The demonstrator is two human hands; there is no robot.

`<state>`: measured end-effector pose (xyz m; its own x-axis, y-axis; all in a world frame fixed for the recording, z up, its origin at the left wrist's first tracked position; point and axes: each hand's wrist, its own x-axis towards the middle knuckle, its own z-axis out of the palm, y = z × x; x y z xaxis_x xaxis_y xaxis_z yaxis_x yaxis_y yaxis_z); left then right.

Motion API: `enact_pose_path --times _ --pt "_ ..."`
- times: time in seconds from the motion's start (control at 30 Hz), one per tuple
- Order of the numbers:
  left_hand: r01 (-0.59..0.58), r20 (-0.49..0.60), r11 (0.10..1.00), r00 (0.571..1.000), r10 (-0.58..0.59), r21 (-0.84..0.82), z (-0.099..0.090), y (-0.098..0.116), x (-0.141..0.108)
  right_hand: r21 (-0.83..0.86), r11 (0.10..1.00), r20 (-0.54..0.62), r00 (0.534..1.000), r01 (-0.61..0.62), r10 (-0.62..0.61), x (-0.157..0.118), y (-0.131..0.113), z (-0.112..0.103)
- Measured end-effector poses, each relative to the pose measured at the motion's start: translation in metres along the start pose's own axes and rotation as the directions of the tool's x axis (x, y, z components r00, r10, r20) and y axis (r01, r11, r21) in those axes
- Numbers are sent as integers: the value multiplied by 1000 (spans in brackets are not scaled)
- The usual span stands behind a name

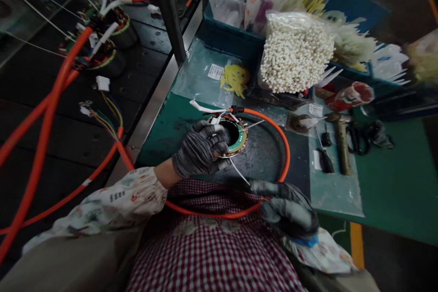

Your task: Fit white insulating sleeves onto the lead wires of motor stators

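Observation:
A ring-shaped motor stator (242, 139) with copper windings and a green circuit board stands on the dark work surface. My left hand (201, 148), in a grey striped glove, is wrapped round its near left side. From the stator's near edge a thin white strand (239, 171) runs to the fingertips of my right hand (287, 207), which is gloved, slightly blurred and pinched on the strand's end. A second white strand (256, 124) sticks out at the right. The orange cable (286, 146) leaves the stator's top, loops right and passes under my right hand.
Other wired stators (106, 61) stand on the dark slatted surface at left, among orange cables (51, 114). Blue bins (232, 39) and a bag of white pieces (296, 52) line the back. A hammer (342, 146), screwdriver (325, 159) and scissors (357, 139) lie right.

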<state>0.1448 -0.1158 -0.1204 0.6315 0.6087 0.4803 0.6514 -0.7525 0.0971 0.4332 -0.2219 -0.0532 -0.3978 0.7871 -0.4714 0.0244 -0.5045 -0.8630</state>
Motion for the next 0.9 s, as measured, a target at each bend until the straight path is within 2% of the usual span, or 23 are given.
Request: enact_pose_path --times 0.07,0.1,0.2,0.27,0.33,0.4,0.47,0.53,0.63,0.73,0.8,0.83,0.9 --pt "-34 -45 999 998 34 5 -3 0 2 -238 958 -55 983 158 -175 25 4 6" --pt "-50 -72 999 996 50 2 -5 0 3 -382 896 -90 955 228 -281 39 6 9" --pt "-49 -119 997 992 43 -54 -7 2 5 -689 673 -160 850 268 -502 76 3 12" --pt "-30 -118 995 993 18 -96 -6 2 5 -779 575 -154 812 251 -563 92 -6 11" --pt "-20 -126 993 992 5 -117 -4 1 4 -841 491 -130 796 227 -592 101 -17 12" --pt "-24 -134 991 991 6 -128 -1 -1 3 -887 416 -101 794 202 -599 106 -26 14" --pt "-37 -133 990 991 18 -138 0 -3 4 -897 383 -55 803 222 -594 109 -30 17" --pt "-48 -148 991 989 29 -128 0 -3 5 -867 418 -39 798 272 -601 112 -31 19" --pt "-51 -188 996 981 38 -67 -1 -2 7 -695 590 -61 785 410 -617 114 -30 18" --pt "-38 -166 999 986 34 -25 -1 -2 5 -418 765 11 844 490 -536 113 -37 11" --pt "-33 -127 999 992 29 -35 0 -3 4 -347 812 114 881 468 -459 113 -43 5" --pt "-34 -115 998 993 28 -46 0 -3 3 -351 816 155 888 460 -434 113 -45 1" --pt "-33 -123 997 992 25 -64 0 -3 3 -374 801 165 884 466 -437 113 -47 -4"
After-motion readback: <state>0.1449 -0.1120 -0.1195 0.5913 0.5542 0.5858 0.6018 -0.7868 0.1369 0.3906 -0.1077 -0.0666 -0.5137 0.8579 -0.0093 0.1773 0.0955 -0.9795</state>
